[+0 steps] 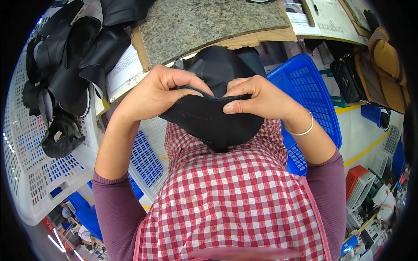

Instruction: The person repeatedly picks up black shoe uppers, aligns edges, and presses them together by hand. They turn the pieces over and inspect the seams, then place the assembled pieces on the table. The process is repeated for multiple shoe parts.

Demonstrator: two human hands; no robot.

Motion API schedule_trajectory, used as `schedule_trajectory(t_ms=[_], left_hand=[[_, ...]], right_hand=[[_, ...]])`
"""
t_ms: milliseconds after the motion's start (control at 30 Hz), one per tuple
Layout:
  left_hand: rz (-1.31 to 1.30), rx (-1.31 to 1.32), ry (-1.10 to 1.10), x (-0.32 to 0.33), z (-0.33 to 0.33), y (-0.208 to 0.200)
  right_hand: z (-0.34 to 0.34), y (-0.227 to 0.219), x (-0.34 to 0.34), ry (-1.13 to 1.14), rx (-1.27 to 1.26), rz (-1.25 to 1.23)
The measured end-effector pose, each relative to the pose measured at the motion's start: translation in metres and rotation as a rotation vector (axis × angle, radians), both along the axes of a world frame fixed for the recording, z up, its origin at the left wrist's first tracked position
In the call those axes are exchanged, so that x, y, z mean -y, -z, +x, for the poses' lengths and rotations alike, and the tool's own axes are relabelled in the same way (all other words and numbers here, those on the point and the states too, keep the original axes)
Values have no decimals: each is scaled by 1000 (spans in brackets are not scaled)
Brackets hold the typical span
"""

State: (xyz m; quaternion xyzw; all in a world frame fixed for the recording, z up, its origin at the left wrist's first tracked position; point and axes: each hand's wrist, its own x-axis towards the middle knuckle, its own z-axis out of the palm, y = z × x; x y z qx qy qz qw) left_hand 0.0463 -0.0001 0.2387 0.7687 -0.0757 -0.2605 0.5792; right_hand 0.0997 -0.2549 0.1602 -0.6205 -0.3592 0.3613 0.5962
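In front of my red-checked apron, both hands hold a black shoe upper (pixel 215 124) by its top edge. The near side looks matte, with a faint stitch line, while smooth leather shows on the far side. My left hand (pixel 161 91) is closed on the edge, its thumb on the near side and its index finger reaching over the rim toward the middle. From the right, my right hand (pixel 257 98) pinches the same edge between thumb and fingers. The fingertips of the two hands lie close together, a small gap apart. Some fingers are hidden behind the piece.
A stone slab (pixel 209 28) lies on the workbench ahead, just beyond the hands. Several black leather uppers (pixel 72 58) are heaped at the left, over a white plastic basket (pixel 26 174). A blue basket (pixel 311 89) stands at the right, near a black quilted bag (pixel 347 80).
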Motion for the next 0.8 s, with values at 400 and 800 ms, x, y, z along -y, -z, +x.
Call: schedule_trajectory(t_ms=[400,800], left_hand=[[-31,-49,-321,7,-33,-1],[347,511,-474,35,-80,15]], right_hand=[[-14,-9,-2,111,22,-53],[22,-5,-9,26,-106,32]])
